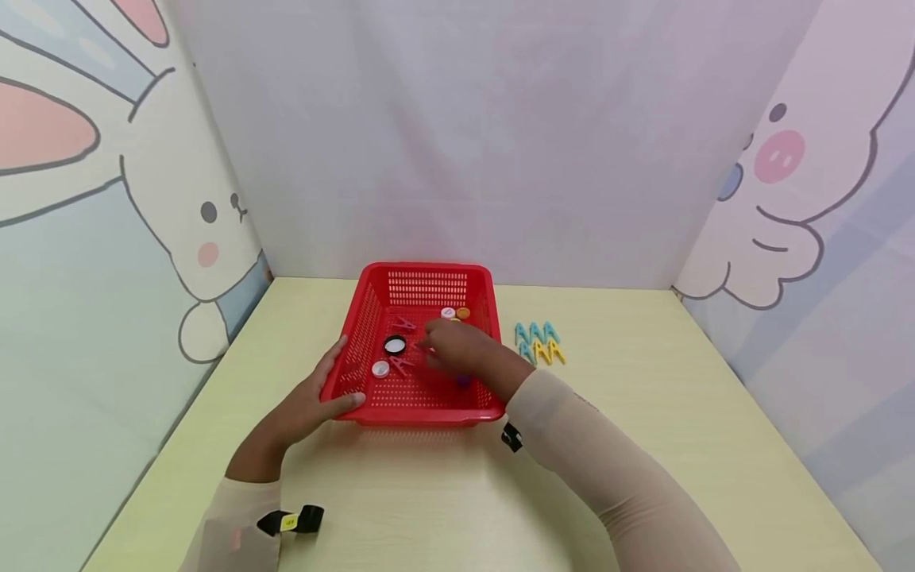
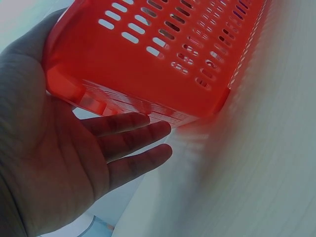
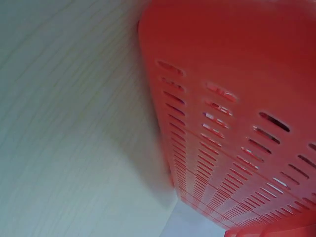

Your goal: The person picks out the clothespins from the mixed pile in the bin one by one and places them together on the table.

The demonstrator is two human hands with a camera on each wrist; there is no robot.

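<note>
A red plastic basket (image 1: 432,415) with slotted walls stands on the table. My left hand (image 1: 307,409) rests at its near left corner, thumb over the rim; in the left wrist view several fingers (image 2: 133,165) extend straight outside the wall. My right hand (image 1: 457,347) reaches inside, fingertips pinching what looks like a pink clothespin (image 1: 419,346), partly covered by the hand. Around it lie two other pink clothespins (image 1: 405,323), a black-rimmed round cap (image 1: 395,345) and a white cap (image 1: 380,369). The right wrist view shows only the basket's outer wall and table.
Right of the basket, blue clothespins (image 1: 536,332) and yellow clothespins (image 1: 556,350) lie in two rows on the table (image 1: 643,397). Inside the basket's far right are a white cap (image 1: 448,312) and an orange cap (image 1: 463,313); a purple item (image 1: 464,380) lies nearer. Printed walls enclose the table.
</note>
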